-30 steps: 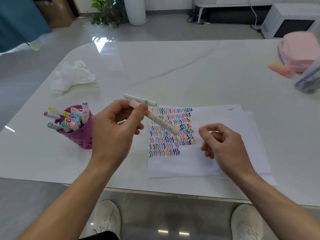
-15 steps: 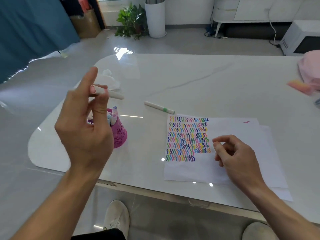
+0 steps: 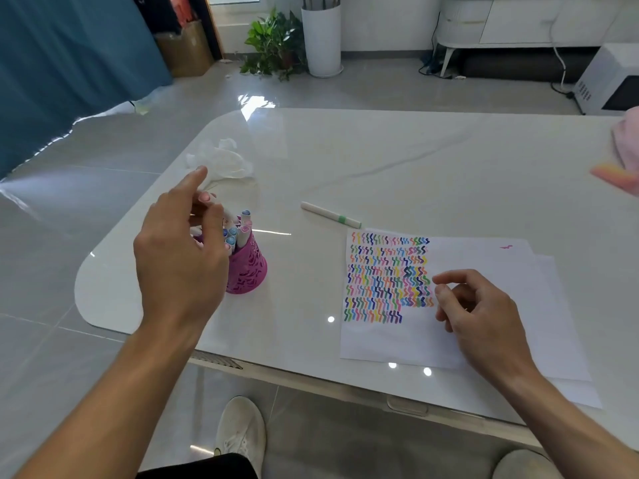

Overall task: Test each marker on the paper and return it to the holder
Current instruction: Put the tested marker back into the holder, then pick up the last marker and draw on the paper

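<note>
My left hand [image 3: 179, 250] hovers over the pink perforated holder [image 3: 247, 271] and pinches a white marker with a pink cap [image 3: 216, 203], its lower end among the several markers standing in the holder. My index finger points up. A white marker with a green band [image 3: 330, 215] lies on the table behind the paper. The white paper [image 3: 484, 305] carries rows of coloured squiggles on its left part. My right hand [image 3: 473, 312] rests on the paper beside the squiggles, fingers loosely curled, holding nothing.
A crumpled white plastic bag [image 3: 221, 162] lies behind the holder. A pink object [image 3: 627, 146] and an orange-pink eraser [image 3: 612, 174] sit at the table's right edge. The table's front edge [image 3: 311, 378] runs close to my body, shoes below.
My left hand carried the pink-capped marker from over the paper leftward, raised it, then lowered it into the holder. My right hand stayed on the paper.
</note>
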